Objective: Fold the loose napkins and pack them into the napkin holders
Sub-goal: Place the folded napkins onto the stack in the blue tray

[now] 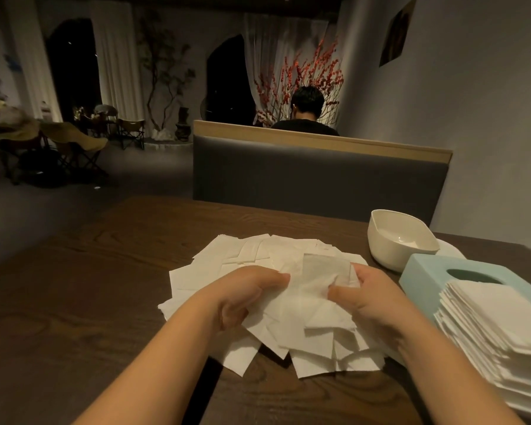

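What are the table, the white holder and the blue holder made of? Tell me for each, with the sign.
Table: dark wood or wood veneer, matte; the swirling grain shows.
White holder: probably plastic or ceramic, smooth, slightly glossy; light glints inside.
Blue holder: likely matte plastic or silicone; even pale colour, soft rounded edges, no shine.
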Demonstrator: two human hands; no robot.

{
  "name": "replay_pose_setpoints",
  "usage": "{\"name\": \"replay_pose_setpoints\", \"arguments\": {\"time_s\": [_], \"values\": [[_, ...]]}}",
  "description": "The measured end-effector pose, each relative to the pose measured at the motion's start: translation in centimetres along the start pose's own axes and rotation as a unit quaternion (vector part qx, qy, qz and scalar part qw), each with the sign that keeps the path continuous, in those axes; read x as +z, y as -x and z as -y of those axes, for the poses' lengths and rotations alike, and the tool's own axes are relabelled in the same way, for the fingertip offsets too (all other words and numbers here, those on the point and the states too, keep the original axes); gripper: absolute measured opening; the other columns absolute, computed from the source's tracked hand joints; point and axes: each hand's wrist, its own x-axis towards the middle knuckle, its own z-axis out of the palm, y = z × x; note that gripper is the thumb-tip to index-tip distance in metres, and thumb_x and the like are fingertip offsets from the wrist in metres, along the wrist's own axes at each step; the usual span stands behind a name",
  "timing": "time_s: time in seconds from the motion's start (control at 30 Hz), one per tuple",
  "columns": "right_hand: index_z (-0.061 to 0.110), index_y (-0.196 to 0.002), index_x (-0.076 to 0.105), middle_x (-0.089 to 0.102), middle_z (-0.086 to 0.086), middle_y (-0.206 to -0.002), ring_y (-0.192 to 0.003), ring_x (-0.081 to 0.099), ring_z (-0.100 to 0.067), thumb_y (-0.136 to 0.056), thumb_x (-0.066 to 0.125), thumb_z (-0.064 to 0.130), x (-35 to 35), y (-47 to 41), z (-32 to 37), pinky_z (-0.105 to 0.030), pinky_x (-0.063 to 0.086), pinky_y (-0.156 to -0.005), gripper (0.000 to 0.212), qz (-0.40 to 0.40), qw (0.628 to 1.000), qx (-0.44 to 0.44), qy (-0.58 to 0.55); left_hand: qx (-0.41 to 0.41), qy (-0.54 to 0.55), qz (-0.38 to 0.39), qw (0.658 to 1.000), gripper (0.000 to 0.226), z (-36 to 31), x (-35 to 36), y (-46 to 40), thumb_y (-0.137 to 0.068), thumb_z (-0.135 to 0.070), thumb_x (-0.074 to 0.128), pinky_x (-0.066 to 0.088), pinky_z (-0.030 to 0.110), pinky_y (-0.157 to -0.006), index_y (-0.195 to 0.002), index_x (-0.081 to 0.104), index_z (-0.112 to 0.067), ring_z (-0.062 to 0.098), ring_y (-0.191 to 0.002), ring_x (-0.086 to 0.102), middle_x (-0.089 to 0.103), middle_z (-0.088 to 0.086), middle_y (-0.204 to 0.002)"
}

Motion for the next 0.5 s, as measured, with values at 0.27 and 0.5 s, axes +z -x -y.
{"name": "replay_pose_setpoints", "arguments": {"time_s": [0.27,0.5], "values": [[0.026,-0.101,0.069,0.078,0.005,-0.089,-0.08,0.075,-0.015,-0.087,0.071,0.007,0.6,0.0,0.0,-0.028,0.056,-0.07,0.024,-0.007,0.995,-0.012,-0.103,-0.013,0.129,-0.074,0.989,0.031,0.2,1.3,-0.2,-0.088,-0.035,0.067,0.053,0.05,-0.089,-0.108,0.071,-0.012,0.044,-0.111,0.066,0.071,0.023,-0.114],[0.031,-0.093,0.067,0.076,0.005,-0.092,-0.087,0.073,-0.018,-0.083,0.077,0.015,1.6,-0.7,-0.3,-0.039,0.06,-0.081,0.021,-0.054,0.995,-0.027,-0.076,0.031,0.062,-0.04,0.997,0.019,0.4,2.0,-0.1,-0.099,-0.019,0.059,0.058,0.036,-0.069,-0.108,0.069,-0.005,0.027,-0.078,0.072,0.076,0.017,-0.097]]}}
